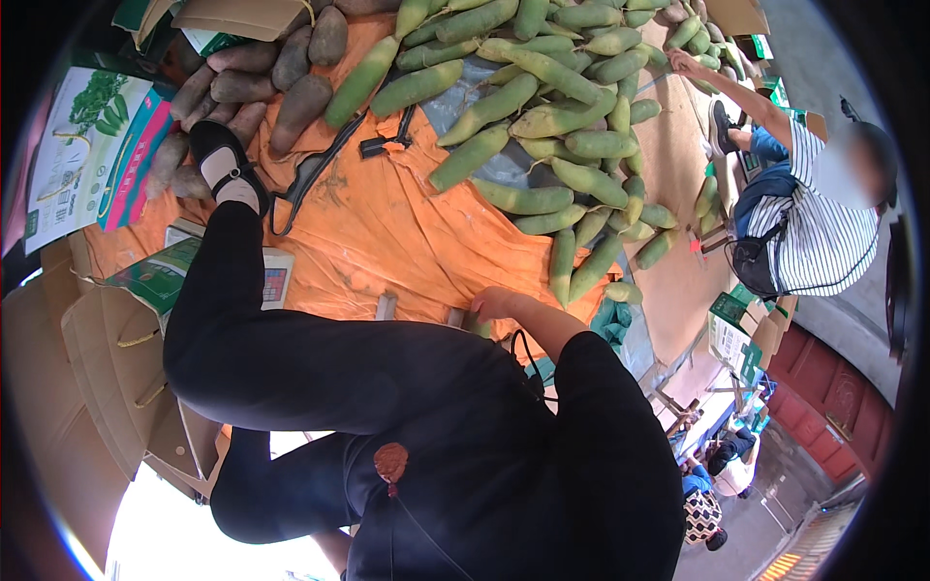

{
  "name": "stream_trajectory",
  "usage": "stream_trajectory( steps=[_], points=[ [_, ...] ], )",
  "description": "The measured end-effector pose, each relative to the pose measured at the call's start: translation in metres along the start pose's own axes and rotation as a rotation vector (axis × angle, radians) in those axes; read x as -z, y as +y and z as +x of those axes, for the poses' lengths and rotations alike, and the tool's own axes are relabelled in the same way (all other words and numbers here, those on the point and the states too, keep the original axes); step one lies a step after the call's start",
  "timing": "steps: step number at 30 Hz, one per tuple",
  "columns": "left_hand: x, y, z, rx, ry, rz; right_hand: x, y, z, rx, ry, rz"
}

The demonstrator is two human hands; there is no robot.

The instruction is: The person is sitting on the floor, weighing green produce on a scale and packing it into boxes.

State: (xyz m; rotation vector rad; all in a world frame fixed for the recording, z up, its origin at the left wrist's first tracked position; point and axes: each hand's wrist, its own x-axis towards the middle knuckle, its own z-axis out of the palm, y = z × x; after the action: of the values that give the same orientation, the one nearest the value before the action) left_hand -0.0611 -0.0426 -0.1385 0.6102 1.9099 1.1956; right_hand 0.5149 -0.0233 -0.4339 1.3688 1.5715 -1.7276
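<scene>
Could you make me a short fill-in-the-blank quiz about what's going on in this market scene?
1. The long green vegetables are piled on an ______ sheet.
2. The person's right hand rests at the near edge of that sheet, close to a ______ vegetable.
3. The co-worker at the right wears a ______ shirt.
4. The brown roots lie to the ______ of the green pile.

Missing words: orange; green; striped; left

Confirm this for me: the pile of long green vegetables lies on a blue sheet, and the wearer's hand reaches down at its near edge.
Not quite. In the head view the green vegetables lie on an orange sheet, not blue. The hand does reach down at its near edge.
</scene>
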Motion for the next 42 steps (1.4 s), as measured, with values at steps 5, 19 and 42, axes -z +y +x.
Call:
stream_trajectory(
  steps=[5, 19, 42],
  points=[
    [-0.008, -0.001, -0.001, 0.008, 0.05, 0.035, 0.002, 0.007, -0.005, -0.053, 0.026, 0.01],
    [-0.034, -0.011, 0.009, -0.019, 0.187, 0.045, 0.004, -0.017, -0.021, -0.545, 0.034, 0.397],
    [-0.016, -0.029, 0.007, -0.007, 0.494, 0.009, 0.145, -0.095, 0.006, -0.205, 0.789, 0.18]
  ],
)
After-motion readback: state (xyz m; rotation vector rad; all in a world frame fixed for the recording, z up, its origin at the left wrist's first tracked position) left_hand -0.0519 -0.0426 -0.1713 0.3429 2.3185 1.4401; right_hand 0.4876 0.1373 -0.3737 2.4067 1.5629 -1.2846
